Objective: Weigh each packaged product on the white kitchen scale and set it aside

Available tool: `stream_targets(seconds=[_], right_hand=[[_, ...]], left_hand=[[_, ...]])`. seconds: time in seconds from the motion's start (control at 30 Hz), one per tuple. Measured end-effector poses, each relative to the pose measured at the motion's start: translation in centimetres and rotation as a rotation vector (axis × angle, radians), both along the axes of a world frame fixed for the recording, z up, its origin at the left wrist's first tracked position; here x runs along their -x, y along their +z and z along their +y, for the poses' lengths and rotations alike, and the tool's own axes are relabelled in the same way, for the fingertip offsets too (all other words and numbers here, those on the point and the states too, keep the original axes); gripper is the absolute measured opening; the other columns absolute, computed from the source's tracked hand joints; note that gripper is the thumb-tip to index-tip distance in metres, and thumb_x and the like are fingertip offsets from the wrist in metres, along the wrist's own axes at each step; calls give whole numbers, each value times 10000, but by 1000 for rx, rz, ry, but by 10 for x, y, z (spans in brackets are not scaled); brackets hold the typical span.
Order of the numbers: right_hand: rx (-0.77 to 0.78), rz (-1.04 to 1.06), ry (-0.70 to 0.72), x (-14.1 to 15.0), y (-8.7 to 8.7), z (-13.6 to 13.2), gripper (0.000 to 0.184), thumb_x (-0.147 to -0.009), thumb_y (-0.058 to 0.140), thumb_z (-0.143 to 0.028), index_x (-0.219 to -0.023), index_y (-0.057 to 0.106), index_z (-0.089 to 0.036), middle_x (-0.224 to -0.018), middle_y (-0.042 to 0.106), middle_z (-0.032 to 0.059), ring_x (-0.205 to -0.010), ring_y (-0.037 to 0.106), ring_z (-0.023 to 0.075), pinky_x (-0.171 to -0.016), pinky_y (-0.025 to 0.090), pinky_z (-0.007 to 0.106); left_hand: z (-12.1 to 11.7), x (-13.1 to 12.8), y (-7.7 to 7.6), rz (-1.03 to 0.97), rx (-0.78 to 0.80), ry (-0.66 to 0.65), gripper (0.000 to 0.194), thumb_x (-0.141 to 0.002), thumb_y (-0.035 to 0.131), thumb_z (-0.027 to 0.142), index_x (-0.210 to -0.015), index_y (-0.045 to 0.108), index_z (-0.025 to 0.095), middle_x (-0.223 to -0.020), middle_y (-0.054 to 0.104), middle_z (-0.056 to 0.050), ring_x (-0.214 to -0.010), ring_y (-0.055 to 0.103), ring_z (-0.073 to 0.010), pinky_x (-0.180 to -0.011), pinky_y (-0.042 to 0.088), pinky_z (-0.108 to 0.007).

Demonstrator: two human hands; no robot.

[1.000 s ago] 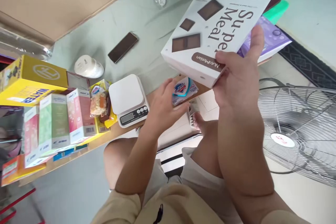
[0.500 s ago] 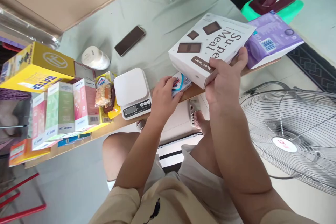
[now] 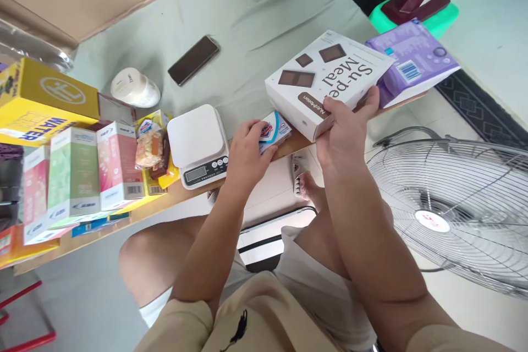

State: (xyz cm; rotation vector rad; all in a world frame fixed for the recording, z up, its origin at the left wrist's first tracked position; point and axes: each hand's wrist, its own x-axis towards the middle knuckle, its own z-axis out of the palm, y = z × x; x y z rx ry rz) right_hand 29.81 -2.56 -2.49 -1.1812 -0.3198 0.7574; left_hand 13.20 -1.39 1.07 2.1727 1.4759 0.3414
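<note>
Right hand (image 3: 345, 135) grips the box (image 3: 319, 91), at its eleven o'clock; left hand (image 3: 246, 157) curls thumb and fingers round the soap (image 3: 280, 126), at its two o'clock, by the table (image 3: 243, 49) edge. A careless swing of the box towards seven could knock the soap off; pushed towards three, it might shove the pack (image 3: 421, 60) over

A white cardboard box (image 3: 325, 78) is between a blue-and-white soap carton (image 3: 279, 128) and a purple plastic packet (image 3: 414, 63). Farther left sits a square white scale (image 3: 198, 140).
</note>
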Motion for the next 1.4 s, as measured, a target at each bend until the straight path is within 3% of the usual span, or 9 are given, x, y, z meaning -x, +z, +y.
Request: stream_targets(seconds=[0.17,0.3,0.43,0.53,0.67,0.87,1.1,1.23,1.4], right_hand=[[123,-208,33,0,-6,-6,971,-882,461,-357,-1650,-131,-332,-1500,552,116,-1339,657,228,-1044,654,502],[246,-409,105,1,10,-38,785,-923,409,-357,-1646,111,-282,-1571,507,146,-1401,620,267,-1143,577,585],[316,-937,161,7,37,-65,698,-956,462,-407,-1614,275,-268,-1693,356,167,-1653,295,375,-1255,393,719],[302,-1122,82,-4,43,-57,659,-943,468,-396,-1569,367,-217,-1709,308,191,-1691,170,391,-1299,297,726],[372,-1254,51,-33,31,-27,585,-902,470,-352,-1463,533,-196,-1677,415,171,-1652,292,367,-1321,281,674],[595,-1346,227,-26,25,-13,517,-927,488,-325,-1423,624,-271,-1676,507,82,-1626,359,350,-1329,199,685],[716,-1299,180,-3,31,-16,586,-962,479,-427,-1503,564,-217,-1707,438,163,-1631,327,385,-1313,207,696],[738,-1294,196,-2,29,-17,767,-881,614,-539,-1542,507,-164,-1729,359,234,-1646,258,438,-1312,157,722],[762,-1271,203,-6,27,-15,799,-859,648,-500,-1555,456,-157,-1736,306,260,-1662,199,449,-1306,126,742]], left_hand=[[-1,-1,1,-16,17,4,419,-889,676,206,-1305,628,227,-1466,626,-101,-1356,601,-305,-1197,481,-450],[0,-1,2,-18,20,-11,417,-893,668,211,-1307,627,224,-1487,617,-103,-1366,596,-306,-1199,479,-450],[4,2,1,5,10,-30,429,-895,664,213,-1322,628,207,-1491,612,-123,-1379,591,-311,-1205,480,-462],[8,3,1,-1,-8,-28,420,-891,668,219,-1309,635,224,-1486,619,-121,-1368,599,-316,-1187,500,-483],[10,2,1,-4,4,-33,424,-887,677,236,-1310,641,224,-1482,629,-118,-1403,581,-314,-1206,487,-472],[11,1,-3,-18,-27,-14,429,-885,670,245,-1313,646,239,-1497,630,-101,-1366,606,-317,-1169,518,-476],[23,0,-6,-33,-42,-61,414,-866,685,274,-1279,662,245,-1484,641,-99,-1369,598,-315,-1171,518,-463],[34,-2,-4,-55,-37,-116,417,-845,686,273,-1260,666,236,-1463,657,-97,-1357,605,-313,-1202,493,-469],[40,-8,0,-67,-8,-157,430,-847,661,279,-1272,663,216,-1477,648,-104,-1357,610,-303,-1217,478,-455]])
